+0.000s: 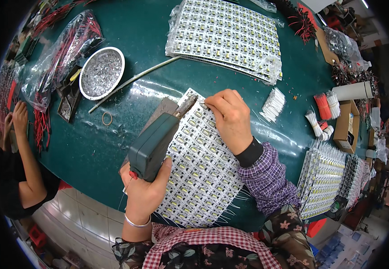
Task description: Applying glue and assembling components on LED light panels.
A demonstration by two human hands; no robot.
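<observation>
My left hand (pixel 144 195) is closed round a dark green soldering gun (pixel 152 145), its fingers partly hidden behind the body. The gun's metal tip reaches the top edge of a white circuit board panel (pixel 199 166), which lies tilted before me with rows of small yellow-topped parts. With thumb and fingers pinched, my right hand (pixel 230 120) holds what looks like a short white wire at that same edge, beside the tip. Several white wires stick out from the panel's lower right edge. A greyish flat block (pixel 162 110) lies partly behind the gun.
Stacked panels (pixel 226 38) lie at the far side. White wires (pixel 273 104) are piled right of my hand; more wired panels (pixel 322 179) stand beyond. A bowl of metal scraps (pixel 101 74) and a thin rod (pixel 134 83) lie left. Another person's hands (pixel 17 121) work at far left.
</observation>
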